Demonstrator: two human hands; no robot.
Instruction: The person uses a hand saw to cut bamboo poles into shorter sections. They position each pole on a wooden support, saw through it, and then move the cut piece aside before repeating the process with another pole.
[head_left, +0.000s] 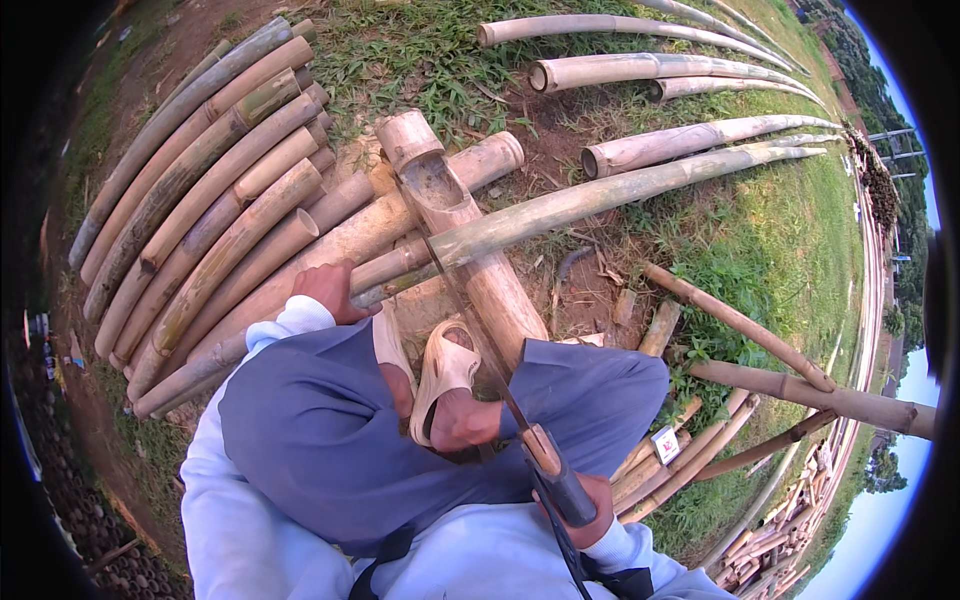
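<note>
Head view, left hand (pixel 332 291): 9 o'clock, curled at the long grey-green bamboo pole (pixel 580 208); I cannot tell whether gripping.
Right hand (pixel 594 512): 5 o'clock, closed round the long, thin-bladed handsaw (pixel 508 393).
Pole: reaches 2 o'clock, blade crossing it.
Writing: 4 o'clock, small white red-printed tag (pixel 666 446).

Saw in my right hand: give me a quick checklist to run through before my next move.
1. Handle held: ok, the right hand is wrapped around it.
2. Blade placed: ok, it crosses the green bamboo pole.
3. Pole supported: ok, it lies across the notched log.
4. Left hand apart from the blade: ok, it is off to the blade's left.
5. Sandal and trouser leg clear: cannot tell, the blade passes between them and the gaps are hard to judge.
</note>
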